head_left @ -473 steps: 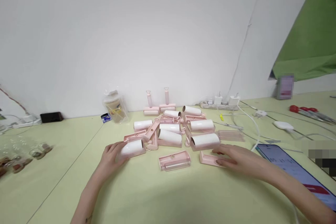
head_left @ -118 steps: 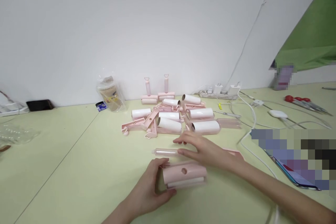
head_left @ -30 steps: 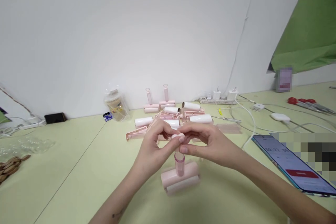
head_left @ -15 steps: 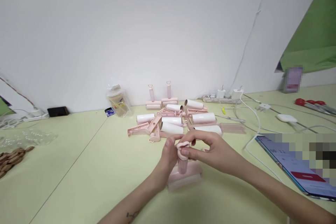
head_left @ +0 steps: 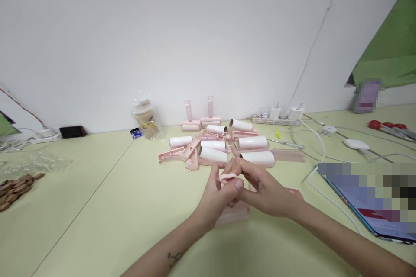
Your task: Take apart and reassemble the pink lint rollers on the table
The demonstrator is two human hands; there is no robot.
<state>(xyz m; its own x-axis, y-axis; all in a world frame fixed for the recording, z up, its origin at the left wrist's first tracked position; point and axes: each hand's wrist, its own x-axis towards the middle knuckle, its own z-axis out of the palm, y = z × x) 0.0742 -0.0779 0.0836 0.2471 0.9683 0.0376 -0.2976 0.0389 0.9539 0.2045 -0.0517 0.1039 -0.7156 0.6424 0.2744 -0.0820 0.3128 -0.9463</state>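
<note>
Both my hands are closed around the handle of a pink lint roller [head_left: 234, 215] in front of me. My left hand [head_left: 209, 199] wraps it from the left, its thumb pressed across the handle. From the other side my right hand [head_left: 268, 192] grips the upper handle, fingers bent over it. The pink loop [head_left: 228, 177] at the handle's end shows between the hands; most of the handle is hidden, and the roller head is partly visible below. Just beyond lies a pile of white sticky-paper rolls [head_left: 212, 154] and pink lint roller parts [head_left: 172, 154].
Two assembled lint rollers [head_left: 210, 110] stand against the wall. Right are a power strip [head_left: 276, 120], white cables, a charger [head_left: 356, 144] and a phone [head_left: 373, 212]. A clear bag [head_left: 147, 121], a black phone [head_left: 72, 131] and brown wooden pieces [head_left: 17, 192] are left.
My left thumb has come over the handle and meets the right hand's, covering the clear pink part seen before. The roller head is now more hidden. The view has shifted slightly.
</note>
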